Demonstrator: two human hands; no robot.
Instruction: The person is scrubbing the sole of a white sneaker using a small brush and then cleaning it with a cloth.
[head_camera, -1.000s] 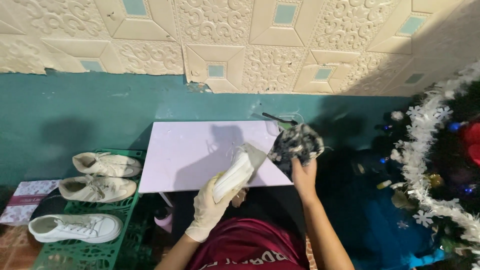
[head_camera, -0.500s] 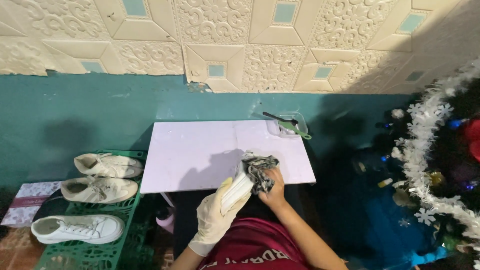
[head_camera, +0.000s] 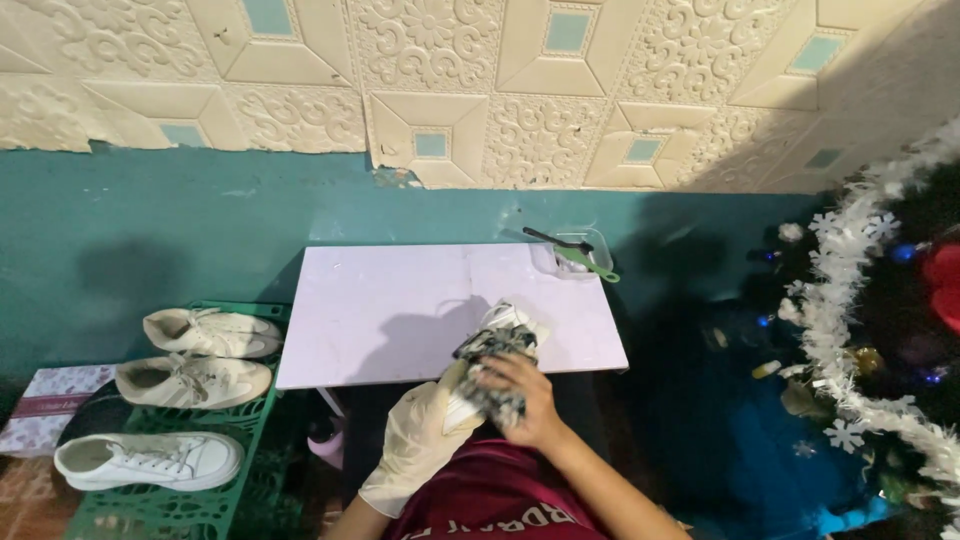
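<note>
Latex-gloved, the left hand (head_camera: 420, 440) is gripping a white lace-up sneaker (head_camera: 497, 345) over the near edge of the pale lilac tabletop (head_camera: 400, 310). The bare right hand (head_camera: 520, 395), away at the table's far corner a second ago, is now pressing a dark patterned cloth (head_camera: 490, 365) onto the shoe, so wiping is under way.

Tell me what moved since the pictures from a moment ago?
The right hand brought the dark patterned cloth from up near the small table's far right corner down onto the white shoe, where it now presses. The gloved left hand kept hold of the shoe, drawing it closer to the body. The three white shoes on the green rack and the brushes in the clear dish stayed put.
</note>
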